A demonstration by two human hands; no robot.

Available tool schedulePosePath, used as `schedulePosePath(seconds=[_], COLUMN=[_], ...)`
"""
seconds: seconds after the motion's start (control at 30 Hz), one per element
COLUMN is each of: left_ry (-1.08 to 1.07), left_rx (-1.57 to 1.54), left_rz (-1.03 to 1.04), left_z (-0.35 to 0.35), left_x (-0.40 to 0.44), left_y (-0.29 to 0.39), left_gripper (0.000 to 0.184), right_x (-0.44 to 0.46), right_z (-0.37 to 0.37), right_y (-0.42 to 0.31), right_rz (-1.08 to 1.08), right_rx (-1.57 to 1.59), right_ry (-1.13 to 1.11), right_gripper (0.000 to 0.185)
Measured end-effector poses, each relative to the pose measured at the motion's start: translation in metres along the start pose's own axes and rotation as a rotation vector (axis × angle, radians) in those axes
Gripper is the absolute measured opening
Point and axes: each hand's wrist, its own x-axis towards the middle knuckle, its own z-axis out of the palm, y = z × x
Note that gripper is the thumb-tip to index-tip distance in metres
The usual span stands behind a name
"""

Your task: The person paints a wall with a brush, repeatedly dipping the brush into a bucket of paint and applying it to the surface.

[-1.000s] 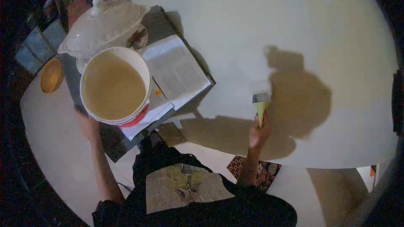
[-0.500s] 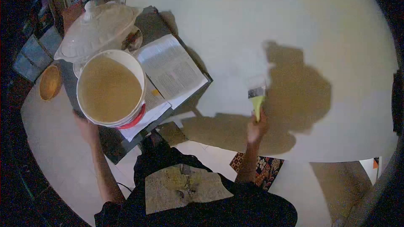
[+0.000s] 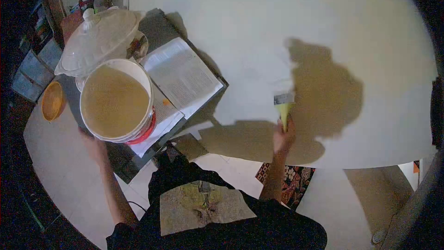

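Note:
My right hand (image 3: 284,136) is closed around the yellow-green handle of a flat paintbrush (image 3: 284,104). The brush points upward against a pale wall (image 3: 240,55), its bristles at or close to the surface. On the left, my left hand (image 3: 95,149) is at the edge of a dark tabletop (image 3: 126,164), just below a white bucket (image 3: 151,83). Its fingers are mostly hidden, so I cannot tell whether they grip anything. Inside the bucket is a tan liquid (image 3: 115,104) that looks like paint. An open book (image 3: 182,78) lies beside and partly beneath the bucket.
A translucent domed lid (image 3: 99,39) sits behind the bucket. An orange-brown bowl (image 3: 53,102) is at the far left. Below the wall lies a patterned rug (image 3: 298,183). A large shadow (image 3: 328,92) falls on the wall right of the brush.
The view has shifted slightly, so the bucket and table appear a little further left. The brush has tilted a little and sits marginally lower against the wall, still in my right hand.

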Motion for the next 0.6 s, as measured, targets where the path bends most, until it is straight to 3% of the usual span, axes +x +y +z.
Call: schedulePosePath(seconds=[0.03,0.17,0.27,0.37,0.47,0.53,0.6], left_ry=[0.029,0.07,0.053,0.089,0.055,0.041,0.064], left_rx=[0.021,0.14,0.115,0.124,0.002,-0.042,0.093], left_rz=[0.106,0.017,0.048,0.104,0.175,0.107,0.062], left_z=[0.002,0.005,0.003,0.008,0.003,0.001,0.002], left_x=[0.0,0.001,-0.002,0.005,0.0,0.0,0.0], left_y=[-0.007,-0.008,-0.005,-0.024,-0.015,-0.003,-0.008], left_gripper=[0.078,0.075,0.077,0.077,0.077,0.078,0.077], right_x=[-0.006,-0.027,-0.038,-0.021,-0.006,0.0,-0.014], right_z=[-0.014,-0.04,-0.036,-0.002,0.005,0.006,-0.009], right_y=[-0.011,0.011,-0.014,-0.029,-0.051,-0.025,-0.015], right_rz=[0.0,-0.099,0.023,0.128,0.096,-0.026,0.094], right_rx=[-0.036,-0.178,0.012,0.415,0.116,-0.018,0.15], right_ry=[-0.019,0.111,0.078,-0.012,-0.087,0.046,0.076], right_gripper=[0.035,0.039,0.041,0.04,0.038,0.036,0.033])
